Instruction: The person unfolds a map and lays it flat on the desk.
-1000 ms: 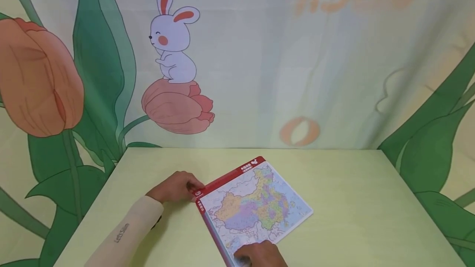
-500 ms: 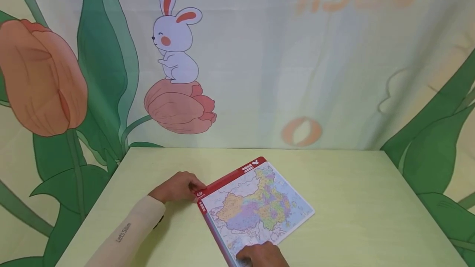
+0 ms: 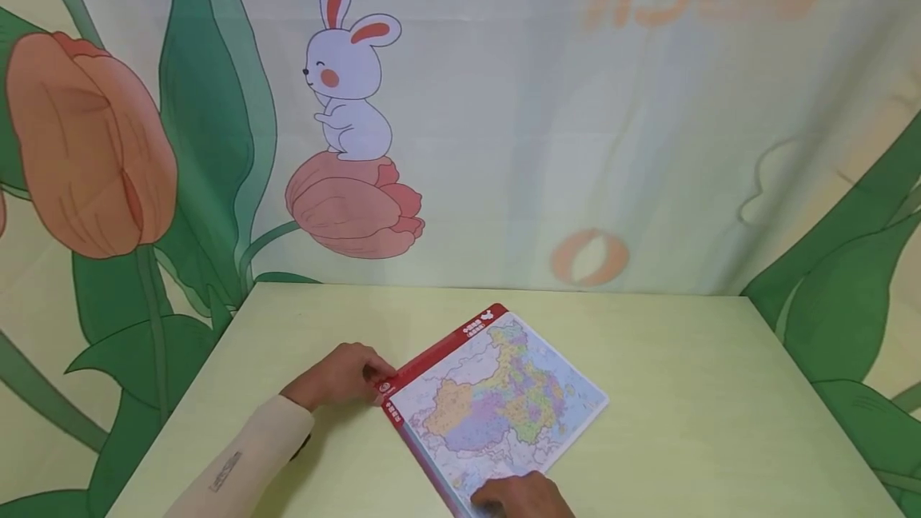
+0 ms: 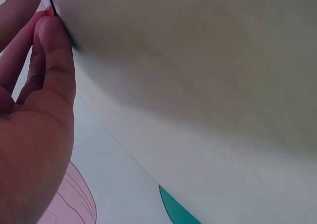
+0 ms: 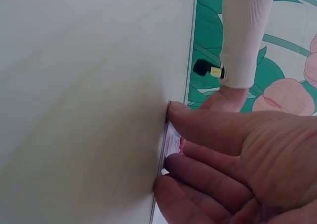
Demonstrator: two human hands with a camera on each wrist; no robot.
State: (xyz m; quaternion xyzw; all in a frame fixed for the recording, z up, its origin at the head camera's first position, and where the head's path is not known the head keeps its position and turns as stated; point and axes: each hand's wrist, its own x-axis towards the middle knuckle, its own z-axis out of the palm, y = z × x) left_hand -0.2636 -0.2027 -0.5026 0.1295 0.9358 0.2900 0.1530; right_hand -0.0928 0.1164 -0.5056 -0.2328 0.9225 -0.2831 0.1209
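Note:
A square map (image 3: 496, 414) of China, with coloured regions and a red border along its upper and left edges, lies turned at an angle on the table. At its left corner, my left hand (image 3: 352, 374) grips the red border between thumb and fingers. The left wrist view shows those fingertips (image 4: 53, 30) together at a small red piece of it. My right hand (image 3: 528, 496) holds the map's near edge, partly cut off by the frame bottom. In the right wrist view, the right thumb (image 5: 185, 120) and fingers curl about the map's edge (image 5: 172, 140), close against the table.
The pale yellow-green table (image 3: 683, 390) extends to both sides of the map. Behind it hangs a printed curtain (image 3: 489, 142) with a rabbit, tulips and leaves. A light sleeve (image 3: 245, 454) covers the left forearm, with a dark strap (image 5: 210, 69) at its wrist.
The map has turned slightly counter-clockwise, its far corner shifting left. My left hand has come a little nearer and my right hand a little to the right. The head view has shifted slightly.

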